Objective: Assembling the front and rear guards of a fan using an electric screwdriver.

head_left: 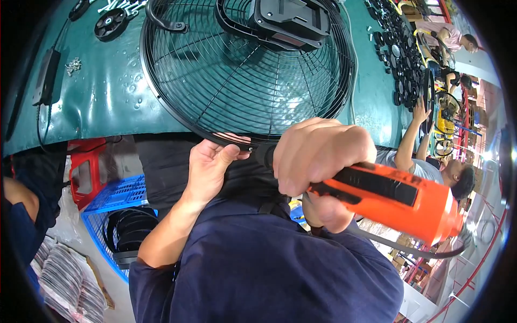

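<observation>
A round black wire fan guard [272, 89] lies on the green work surface, its near rim over the table's edge. My left hand [209, 164] pinches that near rim between thumb and fingers. My right hand [323, 159] is wrapped round an orange and black electric screwdriver [398, 196], held sideways with its front end pointing left toward the rim beside my left fingertips. The tool's tip is mostly hidden by my right hand. On the far part of the guard sits a black housing [291, 24], and a curved black bracket [167, 20] is at its far left.
Left on the green table [102, 102] are small screws [73, 66], a black wheel [111, 25] and a black power adapter [47, 76] with cables. Many black round parts [396, 54] lie at right. A blue crate [97, 226] stands below left. Co-workers [455, 175] are at right.
</observation>
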`<state>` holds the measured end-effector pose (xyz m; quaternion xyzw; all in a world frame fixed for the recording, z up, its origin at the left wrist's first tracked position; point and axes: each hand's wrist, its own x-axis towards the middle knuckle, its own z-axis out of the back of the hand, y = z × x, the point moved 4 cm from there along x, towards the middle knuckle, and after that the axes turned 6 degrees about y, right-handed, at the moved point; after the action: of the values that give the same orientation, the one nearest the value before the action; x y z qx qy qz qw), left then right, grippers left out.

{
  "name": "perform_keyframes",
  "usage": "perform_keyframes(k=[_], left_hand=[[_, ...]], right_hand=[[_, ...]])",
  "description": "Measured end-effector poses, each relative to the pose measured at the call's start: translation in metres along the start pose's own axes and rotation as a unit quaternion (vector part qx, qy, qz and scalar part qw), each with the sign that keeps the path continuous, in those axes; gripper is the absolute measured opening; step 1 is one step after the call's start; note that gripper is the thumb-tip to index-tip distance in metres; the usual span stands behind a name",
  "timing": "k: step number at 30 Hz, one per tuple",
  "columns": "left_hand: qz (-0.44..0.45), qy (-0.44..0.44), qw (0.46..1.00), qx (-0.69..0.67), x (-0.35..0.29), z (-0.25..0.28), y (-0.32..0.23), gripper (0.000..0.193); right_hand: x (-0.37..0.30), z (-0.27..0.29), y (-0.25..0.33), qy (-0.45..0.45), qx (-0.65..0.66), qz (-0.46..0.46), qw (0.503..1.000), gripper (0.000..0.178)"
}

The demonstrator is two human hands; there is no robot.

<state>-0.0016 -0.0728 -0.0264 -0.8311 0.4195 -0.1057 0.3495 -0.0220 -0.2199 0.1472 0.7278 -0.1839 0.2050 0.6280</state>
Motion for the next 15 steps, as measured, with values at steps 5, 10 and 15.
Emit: perform_keyframes(k=[5,10,15], left_hand=[[0.0,0.005,1.0,0.004,0.002,0.001,-0.001,0.021],[0.014,0.008,1.0,-0.008,0.004,0.0,0.002,0.02],[0.015,-0.014,1.0,-0.003,0.0,0.005,0.001,0.02]], right_hand=[[0.01,-0.003,-0.004,0.075,0.013,0.008,0.997,0.026],[0.018,-0.004,-0.013,0.158,0.154,0.037,0.975,0.026],[0.032,0.003,-0.019,0.188,0.13,-0.022,0.973,0.026]])
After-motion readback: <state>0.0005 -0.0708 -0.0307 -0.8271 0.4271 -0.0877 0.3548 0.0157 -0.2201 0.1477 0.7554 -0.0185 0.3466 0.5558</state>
